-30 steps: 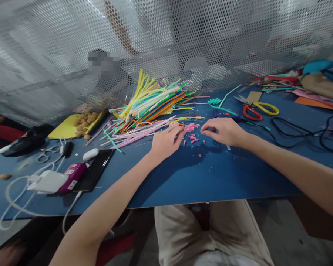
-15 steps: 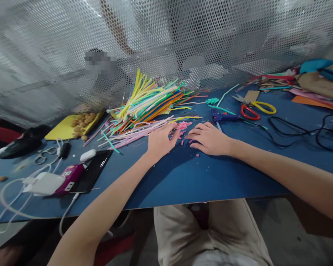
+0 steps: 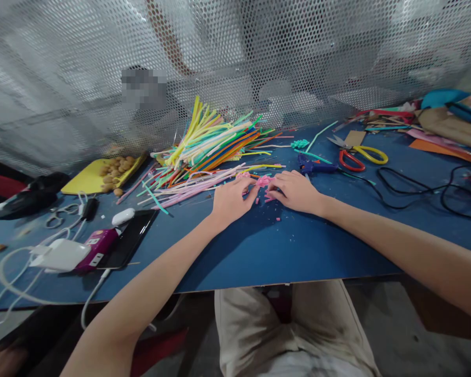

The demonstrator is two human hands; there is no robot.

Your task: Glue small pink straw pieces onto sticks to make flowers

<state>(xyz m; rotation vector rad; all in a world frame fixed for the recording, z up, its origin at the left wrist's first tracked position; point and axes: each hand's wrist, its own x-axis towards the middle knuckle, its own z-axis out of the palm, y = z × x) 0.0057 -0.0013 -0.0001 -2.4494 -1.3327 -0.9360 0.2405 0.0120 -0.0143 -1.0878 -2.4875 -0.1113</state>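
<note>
Between the fingertips of my left hand [image 3: 233, 203] is a small pink cluster of pipe-cleaner pieces [image 3: 263, 181]. My right hand [image 3: 298, 192] is closed at the cluster's right end, thumb and fingers pinched together. Whether it also pinches a loose bit there cannot be made out. Short cut pink pieces [image 3: 257, 201] lie on the blue table below both hands. Just right of my right hand rests a blue glue gun [image 3: 317, 165]. A similar teal cluster [image 3: 300, 144] lies behind it.
A heap of coloured pipe cleaners [image 3: 215, 141] lies behind my left hand. Scissors [image 3: 353, 154] and a black cable [image 3: 412, 183] are at right. At left are a phone [image 3: 131, 241], a purple power strip [image 3: 100, 246], a white charger [image 3: 65, 255] and a yellow tray [image 3: 82, 179] with nuts.
My right hand has moved left to the pink cluster, its spread fingers closing into a pinch. My left hand still holds the cluster, now slightly further right.
</note>
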